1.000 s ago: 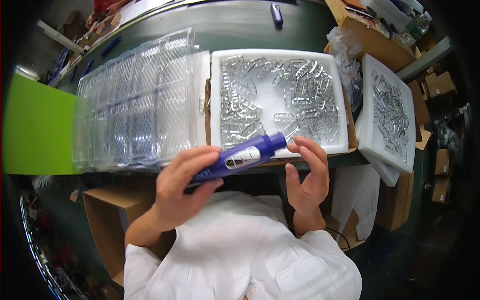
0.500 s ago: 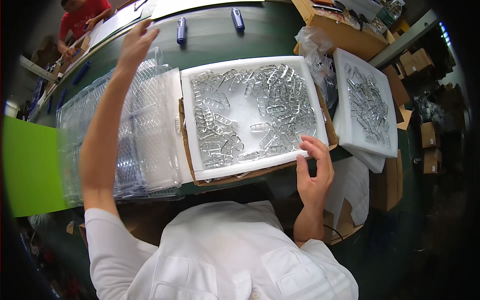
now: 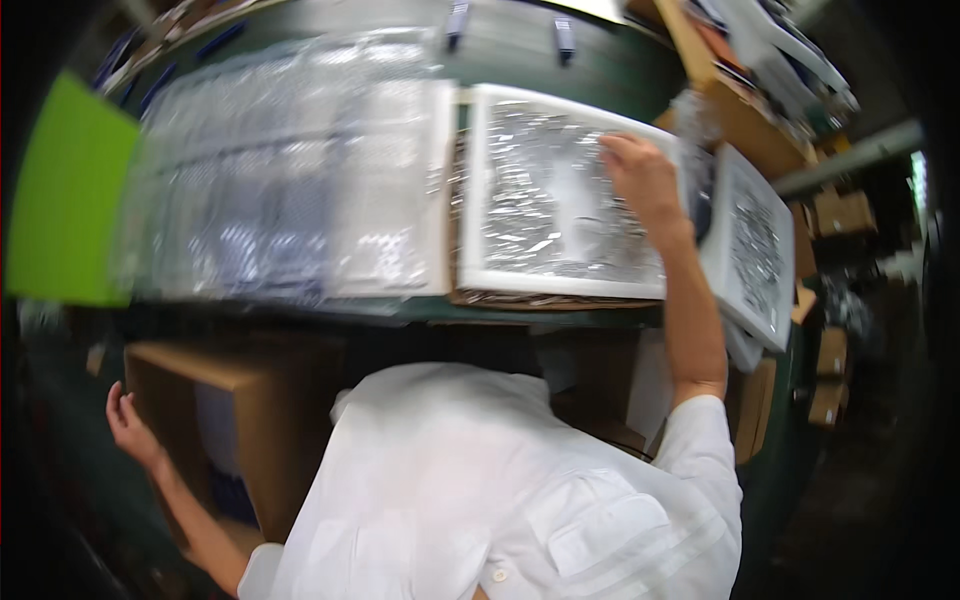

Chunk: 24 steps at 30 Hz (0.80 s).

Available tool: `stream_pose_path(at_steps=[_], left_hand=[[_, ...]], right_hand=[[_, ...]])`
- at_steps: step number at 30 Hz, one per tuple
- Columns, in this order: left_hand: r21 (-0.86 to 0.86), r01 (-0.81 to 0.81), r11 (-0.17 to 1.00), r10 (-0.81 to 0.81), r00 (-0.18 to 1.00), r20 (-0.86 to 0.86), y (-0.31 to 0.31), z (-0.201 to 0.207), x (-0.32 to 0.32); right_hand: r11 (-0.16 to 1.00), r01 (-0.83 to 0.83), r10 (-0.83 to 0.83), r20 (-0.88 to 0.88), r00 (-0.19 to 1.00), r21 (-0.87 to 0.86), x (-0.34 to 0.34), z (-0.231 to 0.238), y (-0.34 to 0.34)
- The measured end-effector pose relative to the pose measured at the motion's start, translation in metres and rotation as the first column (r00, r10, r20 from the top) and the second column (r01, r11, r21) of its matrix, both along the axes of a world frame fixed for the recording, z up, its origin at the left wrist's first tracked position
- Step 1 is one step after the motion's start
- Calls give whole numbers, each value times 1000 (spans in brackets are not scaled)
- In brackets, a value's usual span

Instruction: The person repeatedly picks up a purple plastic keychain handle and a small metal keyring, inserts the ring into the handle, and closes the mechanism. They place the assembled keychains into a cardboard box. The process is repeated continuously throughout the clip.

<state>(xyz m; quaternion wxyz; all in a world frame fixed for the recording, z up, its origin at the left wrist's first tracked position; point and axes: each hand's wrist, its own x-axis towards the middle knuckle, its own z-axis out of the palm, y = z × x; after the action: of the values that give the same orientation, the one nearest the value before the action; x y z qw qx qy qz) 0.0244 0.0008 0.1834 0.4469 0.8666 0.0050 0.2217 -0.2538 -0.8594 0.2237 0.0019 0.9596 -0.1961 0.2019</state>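
Observation:
My right hand [image 3: 645, 180] is raised above the right part of a white foam tray [image 3: 560, 291]. Its fingers are drawn together in a pinch; blur hides whether a small piece is between them. Many shiny, oval, slotted metal pieces [image 3: 522, 205] lie in the tray, with a bare white strip down the middle. Low at the far left, my left hand [image 3: 128, 428] hangs beside an open cardboard box [image 3: 190, 365], fingers apart and nothing visible in them. Clear plastic blister trays [image 3: 250, 190] lie spread on the table left of the foam tray.
A second foam tray [image 3: 748, 250] of metal pieces leans at the right. Two blue handheld items [image 3: 565, 38] lie at the table's far side. A bright green sheet [image 3: 65, 200] stands at the left end. Cardboard boxes [image 3: 838, 212] are stacked farther right.
My left hand has swung from above the blister trays down to the box at lower left. My right hand has moved up over the foam tray, fingers closing. The view has shifted left.

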Motion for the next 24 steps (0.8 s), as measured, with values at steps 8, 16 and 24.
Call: stream_pose_path(at_steps=[8, 16, 24], left_hand=[[179, -220, 959, 277, 864, -420, 157, -89, -192], [681, 191, 707, 280, 809, -517, 178, -162, -241], [746, 390, 540, 303, 736, -605, 148, -165, -210]], right_hand=[[988, -53, 76, -163, 984, 145, -5, -52, -65], [890, 13, -65, 97, 993, 457, -25, -26, 8], [905, 24, -115, 190, 975, 424, -57, -11, 61]])
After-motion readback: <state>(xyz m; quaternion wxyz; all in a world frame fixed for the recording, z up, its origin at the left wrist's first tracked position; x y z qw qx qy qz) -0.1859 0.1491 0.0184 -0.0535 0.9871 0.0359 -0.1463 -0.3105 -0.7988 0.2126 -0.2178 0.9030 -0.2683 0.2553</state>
